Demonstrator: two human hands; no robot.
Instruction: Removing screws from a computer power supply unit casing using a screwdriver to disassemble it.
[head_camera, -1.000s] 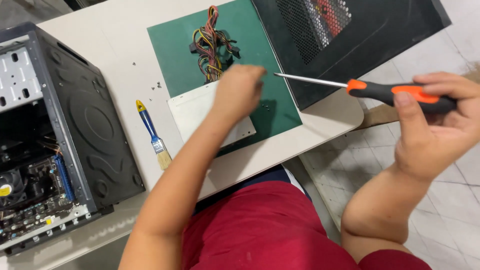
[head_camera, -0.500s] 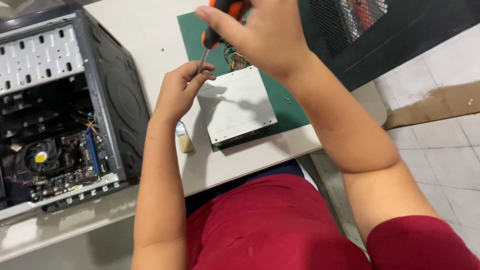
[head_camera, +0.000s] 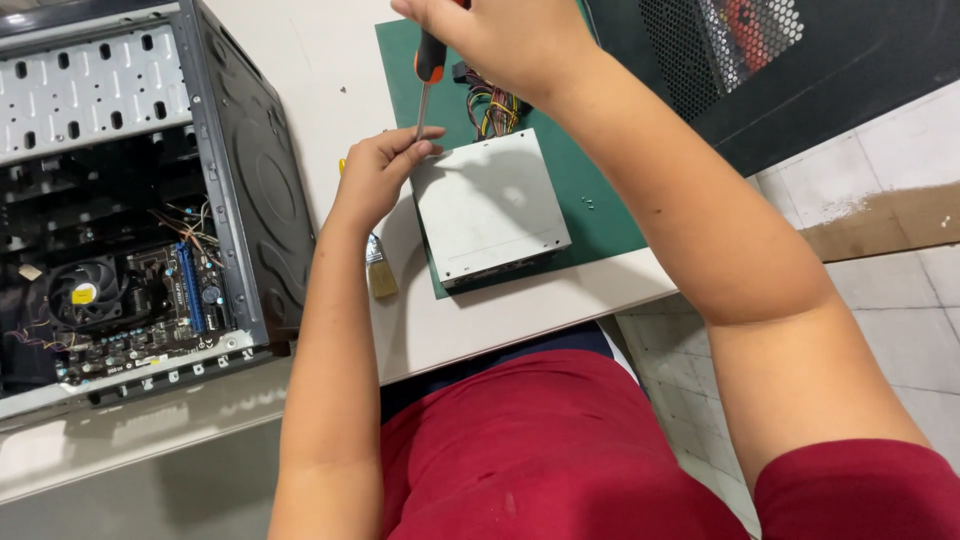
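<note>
A grey metal power supply box (head_camera: 490, 207) with a bundle of coloured wires (head_camera: 492, 108) lies on a green mat (head_camera: 600, 200). My right hand (head_camera: 500, 40) grips an orange-and-black screwdriver (head_camera: 427, 75) upright, its tip down at the box's far left corner. My left hand (head_camera: 378, 175) rests at that same corner, fingers pinched around the screwdriver's shaft near the tip.
An open black computer case (head_camera: 130, 200) lies on its side at the left, motherboard and fan visible. A small brush (head_camera: 380, 272) lies between case and mat. A black mesh side panel (head_camera: 790, 60) sits at the back right. The table edge (head_camera: 520, 335) is near my lap.
My right hand swung the screwdriver from the far right over to the box's left corner and stood it upright. My left hand shifted to that corner and took the shaft.
</note>
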